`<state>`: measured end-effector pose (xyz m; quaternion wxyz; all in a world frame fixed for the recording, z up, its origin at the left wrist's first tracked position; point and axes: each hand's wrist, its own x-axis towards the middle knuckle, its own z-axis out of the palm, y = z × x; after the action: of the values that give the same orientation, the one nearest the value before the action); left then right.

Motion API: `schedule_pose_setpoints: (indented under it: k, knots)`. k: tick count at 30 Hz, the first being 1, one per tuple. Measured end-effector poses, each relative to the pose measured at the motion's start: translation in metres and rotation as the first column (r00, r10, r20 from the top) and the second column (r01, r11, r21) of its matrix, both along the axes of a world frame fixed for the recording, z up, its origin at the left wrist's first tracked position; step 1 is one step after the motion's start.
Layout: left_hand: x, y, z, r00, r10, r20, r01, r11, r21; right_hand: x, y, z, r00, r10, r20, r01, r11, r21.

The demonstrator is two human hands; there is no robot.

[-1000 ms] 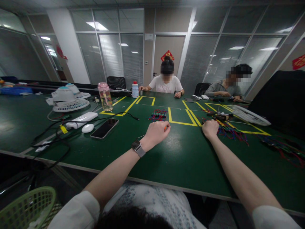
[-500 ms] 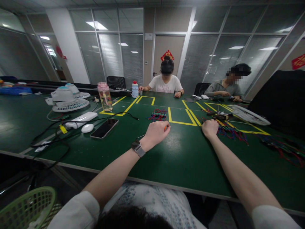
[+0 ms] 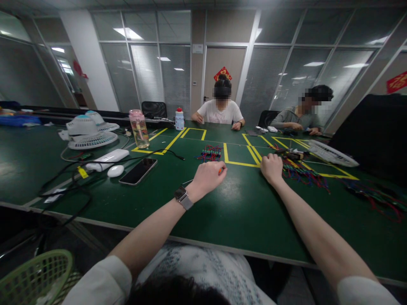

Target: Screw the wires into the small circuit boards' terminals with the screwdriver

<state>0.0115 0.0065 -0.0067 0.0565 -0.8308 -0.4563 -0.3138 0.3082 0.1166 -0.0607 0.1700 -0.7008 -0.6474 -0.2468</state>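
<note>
My left hand (image 3: 208, 176) rests closed on the green table (image 3: 235, 212), wrapped round a small orange-tipped thing (image 3: 220, 170) that pokes out past the knuckles. A watch (image 3: 182, 196) sits on that wrist. My right hand (image 3: 271, 167) is curled in a fist at the edge of a yellow-taped box (image 3: 241, 155); what it holds, if anything, is hidden. A pile of coloured wires (image 3: 303, 174) lies just right of it. A smaller bundle of wired parts (image 3: 210, 153) sits beyond my left hand.
A phone (image 3: 139, 171), a white mouse (image 3: 115, 170), a white power strip (image 3: 108, 158), black cables and two small fans (image 3: 85, 132) lie at the left, with a pink bottle (image 3: 138, 128). Two people sit across the table. A green basket (image 3: 34, 277) stands low left.
My right hand has slid a little to the left and farther out, toward the yellow tape. My left hand has stayed put.
</note>
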Motion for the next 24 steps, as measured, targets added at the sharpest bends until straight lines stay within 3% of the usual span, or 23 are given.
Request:
schedule_pose_setpoints:
  k: [5,8,14,24]
  knots:
    - [0.003,-0.002,0.0,1.0,-0.009,-0.019,0.009,1.0,-0.012,-0.05,0.014,-0.002,0.969,0.234,-0.076,-0.24,0.966,-0.091]
    - [0.005,-0.002,-0.002,0.999,-0.021,-0.044,0.021,1.0,-0.017,-0.086,0.03,-0.009,0.936,0.307,-0.171,-0.332,0.933,-0.141]
    - [0.007,-0.001,-0.01,0.996,-0.029,-0.087,0.028,1.0,-0.014,-0.135,0.056,-0.016,0.914,0.282,-0.293,-0.35,0.912,-0.215]
    - [0.008,0.002,-0.015,0.993,-0.048,-0.107,0.048,0.999,-0.005,-0.147,0.062,-0.008,0.933,0.221,-0.283,-0.307,0.901,-0.307]
